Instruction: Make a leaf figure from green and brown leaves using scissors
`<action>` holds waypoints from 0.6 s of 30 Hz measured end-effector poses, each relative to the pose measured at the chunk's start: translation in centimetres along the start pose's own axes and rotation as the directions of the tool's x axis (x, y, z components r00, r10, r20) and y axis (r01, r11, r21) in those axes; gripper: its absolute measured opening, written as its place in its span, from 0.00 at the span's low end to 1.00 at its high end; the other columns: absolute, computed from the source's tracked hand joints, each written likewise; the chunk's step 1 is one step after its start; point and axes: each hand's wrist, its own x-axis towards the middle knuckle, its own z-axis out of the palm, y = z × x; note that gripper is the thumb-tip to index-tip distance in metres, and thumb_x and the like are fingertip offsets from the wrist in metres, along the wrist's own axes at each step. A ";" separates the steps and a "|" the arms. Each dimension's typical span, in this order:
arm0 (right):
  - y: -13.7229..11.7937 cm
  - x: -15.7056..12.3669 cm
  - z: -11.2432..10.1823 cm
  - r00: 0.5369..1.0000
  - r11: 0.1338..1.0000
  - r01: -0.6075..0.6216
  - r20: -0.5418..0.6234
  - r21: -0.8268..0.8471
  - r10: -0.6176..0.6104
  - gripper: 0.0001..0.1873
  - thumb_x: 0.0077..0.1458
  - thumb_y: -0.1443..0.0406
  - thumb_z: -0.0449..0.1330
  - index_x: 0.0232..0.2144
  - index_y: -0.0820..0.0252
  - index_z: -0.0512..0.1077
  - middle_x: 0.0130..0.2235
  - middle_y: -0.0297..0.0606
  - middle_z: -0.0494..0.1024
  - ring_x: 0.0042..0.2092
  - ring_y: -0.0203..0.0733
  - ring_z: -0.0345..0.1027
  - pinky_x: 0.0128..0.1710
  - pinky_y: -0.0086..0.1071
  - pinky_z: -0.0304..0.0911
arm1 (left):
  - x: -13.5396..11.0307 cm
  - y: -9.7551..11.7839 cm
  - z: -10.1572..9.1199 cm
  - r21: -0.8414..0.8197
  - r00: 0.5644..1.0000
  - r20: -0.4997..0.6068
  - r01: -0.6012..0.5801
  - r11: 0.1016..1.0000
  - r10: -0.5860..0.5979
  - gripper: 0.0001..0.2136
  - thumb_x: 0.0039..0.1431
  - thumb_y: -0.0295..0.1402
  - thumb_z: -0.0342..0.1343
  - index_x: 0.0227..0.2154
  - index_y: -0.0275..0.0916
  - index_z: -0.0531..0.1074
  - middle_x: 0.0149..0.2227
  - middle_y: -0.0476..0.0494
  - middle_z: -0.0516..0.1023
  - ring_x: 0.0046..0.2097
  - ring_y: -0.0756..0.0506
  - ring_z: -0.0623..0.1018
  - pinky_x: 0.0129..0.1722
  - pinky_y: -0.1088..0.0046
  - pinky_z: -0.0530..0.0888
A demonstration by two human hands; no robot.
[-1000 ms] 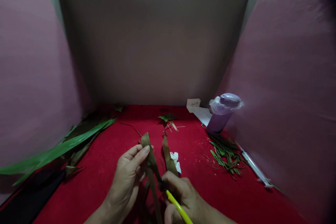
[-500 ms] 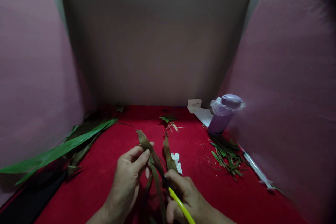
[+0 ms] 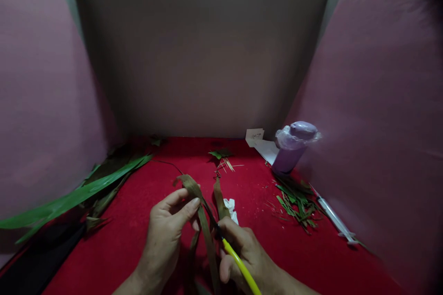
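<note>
My left hand [image 3: 166,226] pinches a brownish-green strip of dried leaf [image 3: 208,251] between thumb and fingers. The strip's top end curls over to the left, and its long part hangs down between my hands. In my right hand [image 3: 245,249] is a yellow-handled tool [image 3: 240,265] with a narrow dark blade; whether it is scissors or a knife I cannot tell. The blade lies along the right edge of the strip, close to my left thumb. Just beyond my right hand, another brown leaf strip [image 3: 219,198] lies beside a crumpled white tissue [image 3: 231,209].
Long green leaves [image 3: 86,191] and a black item [image 3: 44,258] lie left on the red cloth [image 3: 117,249]. Toothpicks [image 3: 228,164] and a small leaf [image 3: 216,154] sit farther back. To the right are a purple container [image 3: 289,159], leaf scraps [image 3: 299,205] and a syringe [image 3: 335,221].
The leaf strip's top end has bent over to the left. More of the dark blade now shows beside the strip. The whole view has shifted slightly.
</note>
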 end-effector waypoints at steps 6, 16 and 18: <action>0.1 -0.1 0.1 0.998 0.997 -0.054 -0.019 0.059 0.056 0.30 0.42 0.43 0.60 0.36 0.60 0.64 0.22 0.25 0.58 0.23 0.30 0.47 0.22 0.25 0.47 | 0.0 -0.2 0.2 -0.046 0.999 0.009 0.039 0.998 -0.039 0.11 0.47 0.29 0.61 0.36 0.36 0.74 0.25 0.47 0.76 0.22 0.53 0.70 0.20 0.78 0.68; -0.2 -0.1 0.0 0.998 0.996 -0.052 -0.044 0.075 0.055 0.27 0.42 0.47 0.63 0.37 0.60 0.65 0.21 0.24 0.56 0.23 0.29 0.46 0.20 0.24 0.45 | 0.2 -0.7 0.0 0.026 0.999 0.032 0.020 0.999 -0.021 0.10 0.47 0.29 0.61 0.35 0.36 0.74 0.30 0.46 0.77 0.27 0.49 0.75 0.24 0.76 0.72; -0.5 -0.1 0.0 0.997 0.995 -0.062 -0.036 0.080 0.065 0.27 0.43 0.48 0.63 0.38 0.60 0.65 0.21 0.24 0.57 0.22 0.29 0.47 0.20 0.24 0.46 | 0.1 -0.7 0.1 0.022 0.999 0.042 0.020 1.000 -0.021 0.10 0.47 0.29 0.61 0.35 0.36 0.74 0.30 0.46 0.76 0.27 0.49 0.75 0.24 0.76 0.72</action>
